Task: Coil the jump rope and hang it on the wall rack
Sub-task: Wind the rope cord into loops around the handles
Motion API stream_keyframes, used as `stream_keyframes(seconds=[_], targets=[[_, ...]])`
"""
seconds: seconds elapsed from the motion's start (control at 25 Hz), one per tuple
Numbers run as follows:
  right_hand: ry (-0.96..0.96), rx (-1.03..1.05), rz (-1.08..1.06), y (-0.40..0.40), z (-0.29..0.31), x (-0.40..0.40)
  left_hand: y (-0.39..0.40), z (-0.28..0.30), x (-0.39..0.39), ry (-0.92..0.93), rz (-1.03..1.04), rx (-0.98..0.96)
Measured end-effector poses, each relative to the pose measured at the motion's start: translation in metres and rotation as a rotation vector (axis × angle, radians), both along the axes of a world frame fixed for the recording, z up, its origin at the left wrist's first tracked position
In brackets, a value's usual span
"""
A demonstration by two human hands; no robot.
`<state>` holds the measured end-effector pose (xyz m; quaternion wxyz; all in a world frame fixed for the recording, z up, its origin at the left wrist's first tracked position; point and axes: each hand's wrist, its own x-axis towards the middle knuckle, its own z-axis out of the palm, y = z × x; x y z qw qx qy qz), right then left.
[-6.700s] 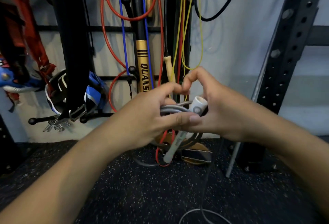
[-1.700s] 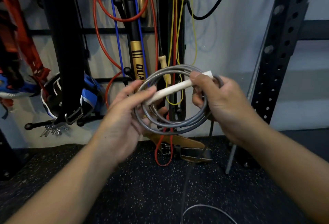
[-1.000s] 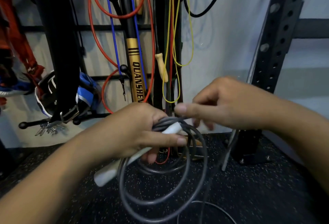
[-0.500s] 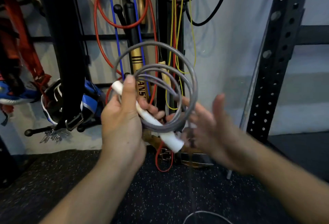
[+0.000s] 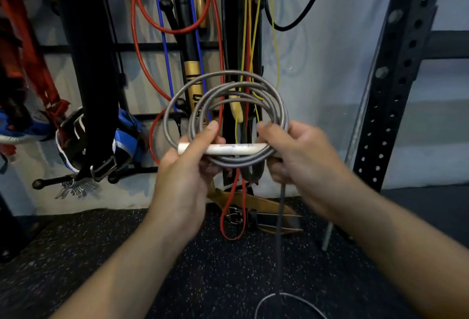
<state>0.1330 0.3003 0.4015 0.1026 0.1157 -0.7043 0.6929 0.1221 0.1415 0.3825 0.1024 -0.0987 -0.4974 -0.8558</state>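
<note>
The grey jump rope (image 5: 275, 101) is wound in several upright loops in front of me. Its white handle (image 5: 228, 148) lies level across the bottom of the coil. My left hand (image 5: 185, 171) grips the handle's left end together with the loops. My right hand (image 5: 299, 156) holds the coil's right side and the handle's other end. A loose length of rope (image 5: 280, 230) drops from my right hand to the floor, where it curves. Behind the coil, the black wall rack (image 5: 152, 47) with bars and pegs carries many hanging ropes.
Red (image 5: 138, 47), blue, yellow and black ropes, a black-and-gold bat (image 5: 193, 75) and straps hang on the rack. A black pad with buckle (image 5: 94, 90) hangs left. A perforated steel upright (image 5: 396, 72) stands right. A leather belt (image 5: 264, 214) lies on the speckled rubber floor.
My right hand has closed on the coil's right side. The white handle has turned from a slant to level, and the coil has dropped slightly and faces me.
</note>
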Motion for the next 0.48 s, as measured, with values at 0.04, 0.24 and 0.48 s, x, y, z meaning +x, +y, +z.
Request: stream_keyframes(seconds=[0.04, 0.24, 0.48], targets=[[0.031, 0.090, -0.009, 0.008, 0.008, -0.002, -0.009, 0.004, -0.004, -0.006, -0.067, -0.020], [0.215, 0.697, 0.016, 0.028, 0.032, 0.000, -0.050, 0.038, -0.003, 0.314, -0.029, -0.753], [0.450, 0.817, 0.162, -0.001, 0.030, 0.008, -0.027, 0.052, 0.023, 0.494, -0.033, -1.313]])
